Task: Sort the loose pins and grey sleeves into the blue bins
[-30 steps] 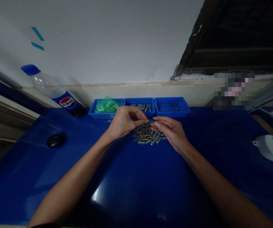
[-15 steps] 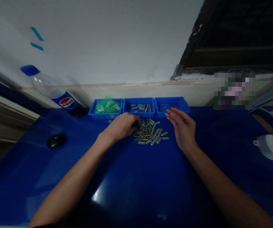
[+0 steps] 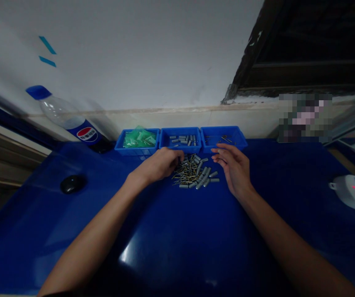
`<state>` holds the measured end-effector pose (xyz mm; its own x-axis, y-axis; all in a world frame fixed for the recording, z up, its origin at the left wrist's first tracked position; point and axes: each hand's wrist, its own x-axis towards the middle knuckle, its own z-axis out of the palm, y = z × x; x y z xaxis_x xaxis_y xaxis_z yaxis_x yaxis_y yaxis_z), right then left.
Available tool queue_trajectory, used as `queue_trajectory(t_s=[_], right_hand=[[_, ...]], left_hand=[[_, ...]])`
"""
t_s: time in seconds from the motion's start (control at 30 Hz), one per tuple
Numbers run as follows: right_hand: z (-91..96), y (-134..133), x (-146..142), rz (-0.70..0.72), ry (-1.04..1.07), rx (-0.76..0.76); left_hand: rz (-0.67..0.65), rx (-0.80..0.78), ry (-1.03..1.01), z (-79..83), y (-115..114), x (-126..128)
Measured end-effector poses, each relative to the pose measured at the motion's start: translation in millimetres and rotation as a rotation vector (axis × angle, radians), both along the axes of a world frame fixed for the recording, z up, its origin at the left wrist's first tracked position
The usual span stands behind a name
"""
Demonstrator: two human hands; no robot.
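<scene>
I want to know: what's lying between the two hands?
A pile of thin brass pins and small grey tubes lies on the blue table between the left hand and right hand, seen in the head view.

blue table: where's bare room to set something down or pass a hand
Bare: the wide stretch of blue table between the forearms, below the pile of pins and sleeves; the patch between black mouse and left hand; the stretch between right hand and white device. Crowded: between the pile and the blue bins.
</scene>
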<state>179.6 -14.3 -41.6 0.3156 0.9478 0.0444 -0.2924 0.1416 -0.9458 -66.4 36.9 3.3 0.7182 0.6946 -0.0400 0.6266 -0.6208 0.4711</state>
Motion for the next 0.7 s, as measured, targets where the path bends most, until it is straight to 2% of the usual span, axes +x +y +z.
queue_trajectory(t_s=[0.1, 0.2, 0.3, 0.47, 0.7], right_hand=[[-0.6, 0, -1, 0.015, 0.0, 0.0], [-1.0, -1, -2, 0.039, -0.019, 0.001], [-0.3, -3, -4, 0.108, -0.082, 0.002], [2.1, -8, -11, 0.321, -0.116, -0.036], [3.8, -12, -18, 0.367, -0.001, -0.1]], left_hand=[[-0.026, -0.011, -0.017, 10.7, 1, -5], [-0.013, 0.054, -0.059, 22.3, 0, -10], [0.039, 0.084, -0.216, 29.8, -3, -8], [0.053, -0.012, -0.503, 28.7, -11, 7], [0.037, -0.028, -0.52, 25.2, -18, 16]])
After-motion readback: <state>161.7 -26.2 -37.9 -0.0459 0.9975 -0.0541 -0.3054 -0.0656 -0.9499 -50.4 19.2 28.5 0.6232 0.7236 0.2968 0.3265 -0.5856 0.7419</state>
